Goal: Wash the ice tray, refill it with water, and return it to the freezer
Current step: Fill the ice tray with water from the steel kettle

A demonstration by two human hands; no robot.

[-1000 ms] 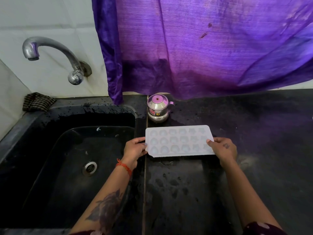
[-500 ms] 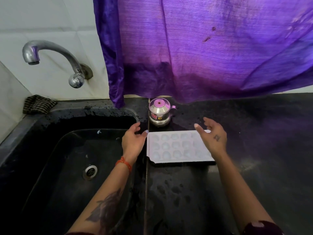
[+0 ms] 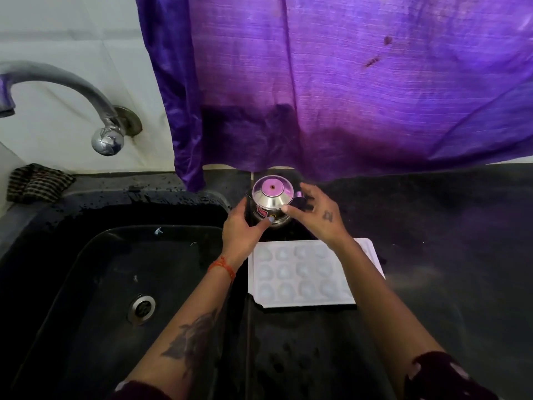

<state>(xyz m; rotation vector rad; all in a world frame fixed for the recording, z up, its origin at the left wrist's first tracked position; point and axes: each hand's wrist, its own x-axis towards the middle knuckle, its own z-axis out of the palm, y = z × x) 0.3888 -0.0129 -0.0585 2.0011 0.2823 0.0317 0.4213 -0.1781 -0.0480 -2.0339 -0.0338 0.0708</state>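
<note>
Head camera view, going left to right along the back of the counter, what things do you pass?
Checked cloth → tap → left hand → steel pot → right hand.

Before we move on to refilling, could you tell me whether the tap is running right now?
Off: no stream falls from the tap spout into the sink. Both hands are at the steel pot, away from the tap.

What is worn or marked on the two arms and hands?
The left hand has an orange thread at the wrist and a dark tattoo on the forearm. The right hand bears a small mark. Both sleeves are dark maroon with pale spots.
</note>
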